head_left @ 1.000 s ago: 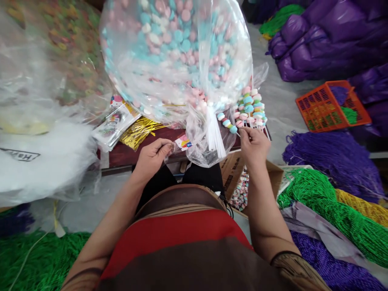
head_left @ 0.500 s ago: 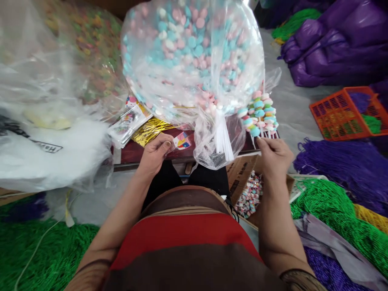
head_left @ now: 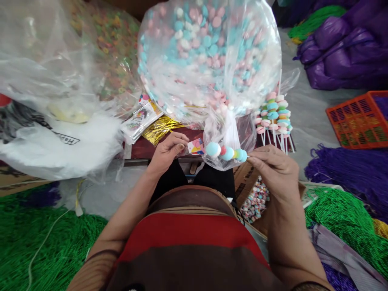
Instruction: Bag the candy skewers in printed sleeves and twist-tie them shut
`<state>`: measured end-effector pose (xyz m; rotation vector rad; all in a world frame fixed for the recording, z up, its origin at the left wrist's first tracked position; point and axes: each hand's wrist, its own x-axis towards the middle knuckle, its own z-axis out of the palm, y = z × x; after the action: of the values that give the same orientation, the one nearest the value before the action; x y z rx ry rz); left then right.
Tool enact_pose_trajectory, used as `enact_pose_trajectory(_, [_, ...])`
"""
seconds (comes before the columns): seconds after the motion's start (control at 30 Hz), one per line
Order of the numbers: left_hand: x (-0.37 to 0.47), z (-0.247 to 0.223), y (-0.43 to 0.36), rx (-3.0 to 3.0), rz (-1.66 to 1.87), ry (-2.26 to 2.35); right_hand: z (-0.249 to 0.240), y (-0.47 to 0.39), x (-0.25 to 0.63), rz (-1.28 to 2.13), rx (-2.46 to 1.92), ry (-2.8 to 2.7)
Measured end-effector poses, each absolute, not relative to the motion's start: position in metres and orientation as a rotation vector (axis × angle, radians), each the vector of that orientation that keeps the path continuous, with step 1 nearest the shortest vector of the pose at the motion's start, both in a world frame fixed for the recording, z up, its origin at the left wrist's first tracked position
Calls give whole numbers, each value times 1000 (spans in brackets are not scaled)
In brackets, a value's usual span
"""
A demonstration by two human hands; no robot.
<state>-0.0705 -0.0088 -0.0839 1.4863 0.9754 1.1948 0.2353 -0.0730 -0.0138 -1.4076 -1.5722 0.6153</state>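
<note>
My right hand (head_left: 274, 167) pinches the stick end of a marshmallow skewer (head_left: 228, 152), which points left with blue, white, red and green-yellow pieces on it. Facing its tip, my left hand (head_left: 169, 151) grips a small clear packaging bag (head_left: 195, 146) with a colourful printed end. The skewer's tip is close to the bag; whether they touch I cannot tell. Several more marshmallow skewers (head_left: 274, 115) lie together at the right end of the dark red table (head_left: 141, 150). Gold twist ties (head_left: 162, 128) and a stack of printed bags (head_left: 141, 121) lie beyond my left hand.
A big clear sack of pink, blue and white marshmallows (head_left: 209, 52) fills the table's back, with white sticks (head_left: 232, 131) before it. At left stands a sack of coloured rings (head_left: 113, 52). A cardboard box (head_left: 244, 178) of wrapped candy sits below right, near an orange crate (head_left: 357, 121).
My right hand has drawn one skewer away from the group and turned it leftward, towards the bag in my left hand. The whole view has shifted slightly.
</note>
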Motion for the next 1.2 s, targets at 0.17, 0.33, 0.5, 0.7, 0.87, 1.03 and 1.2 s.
enact_pose_trajectory(0.17, [-71, -76, -10, 1522, 1203, 869, -15, -71, 238, 588, -1433, -1652])
enact_pose_trajectory(0.33, [-72, -69, -6, 1724, 1199, 856, -14, -72, 247, 508, -1489, -1742])
enact_pose_trajectory(0.5, [-73, -68, -3, 1869, 1149, 892, -12, -71, 251, 561, -1493, -1701])
enact_pose_trajectory(0.7, [-70, -65, -4, 1803, 1164, 921, -24, -70, 250, 699, -1419, -1420])
enact_pose_trajectory(0.87, [-64, -59, -6, 1791, 1179, 916, -30, -66, 214, 923, -1345, -1118])
enact_pose_trajectory(1.03, [-61, -55, -9, 1881, 1217, 923, -27, -58, 167, 1100, -1340, -1002])
enact_pose_trajectory(1.2, [-64, -56, -9, 1999, 1234, 901, -22, -52, 156, 1340, -1336, -960])
